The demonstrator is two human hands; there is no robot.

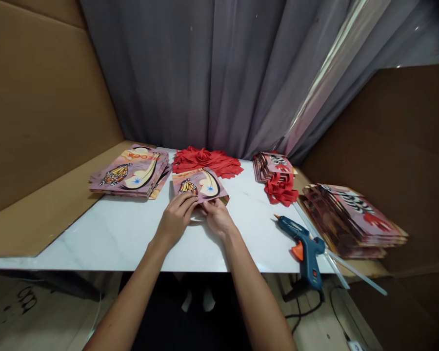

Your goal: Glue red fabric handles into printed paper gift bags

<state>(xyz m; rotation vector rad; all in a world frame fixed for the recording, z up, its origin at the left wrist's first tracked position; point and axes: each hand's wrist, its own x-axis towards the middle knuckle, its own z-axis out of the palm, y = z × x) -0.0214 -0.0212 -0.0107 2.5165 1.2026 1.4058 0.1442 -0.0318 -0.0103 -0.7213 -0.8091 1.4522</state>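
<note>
Just the one view here, from the camera on my head looking down at the table.

Both my hands are on the butterfly sheet (pixel 201 184), a pinkish printed piece with an orange butterfly and a cream shape on it. It lies flat on the white table (pixel 106 234), about in the middle and a bit toward the far side. My left hand (pixel 175 215) has its fingers bent down over the sheet's near edge, pinching it. My right hand (pixel 216 218) is just beside it, almost touching, and it grips the same near edge. I can't see my thumbs well enough to say how they sit.

On the far left there's a stack of the same butterfly prints (pixel 131 173), fanned out a little. Straight beyond my sheet sits a pile of red paper strips (pixel 208 160), touching its far edge or very nearly.

On the far right there's a smaller stack of prints (pixel 272 165) with red ribbon loops (pixel 282 191) spilling off the near side. Further right, a bigger stack (pixel 353 219) lies partly off the white top, on the brown board.

A blue glue gun (pixel 304 243) with an orange trigger lies near my right arm, nozzle pointing far left, and clear glue sticks (pixel 338 265) lie next to it.

A grey curtain (pixel 219 73) hangs behind, with cardboard panels (pixel 40 97) on both sides.
</note>
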